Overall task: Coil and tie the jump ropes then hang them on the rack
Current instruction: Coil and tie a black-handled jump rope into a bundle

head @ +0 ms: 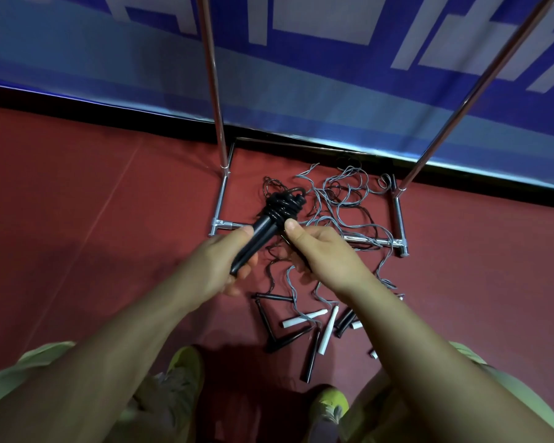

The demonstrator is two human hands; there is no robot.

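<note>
the black handles of one jump rope are clasped together in the left hand, whose grip is closed around their lower part, the thumb laid along the upper side. the handles are held tilted, the free ends pointing up and away from the body. around their upper ends the black rope is wound in a tight bundle of several turns, with a small loop standing out at the top. the right hand is held just beside the bundle, its grip pinched on a strand of the black cord near the coil, thumb tip pressed close to the wraps; how much cord passes through the fist cannot be told.

below the hands, on the red floor, a tangle of loose ropes is spread, grey cords mixed with black ones. nearer the feet, several loose handles are scattered, some black and some white, lying at crossed angles.

the tangle is enclosed in part by the base frame of a metal rack, whose two chrome uprights rise out of view. behind it a blue and white banner is stretched along the wall. yellow-green shoes are seen at the lower edge.
</note>
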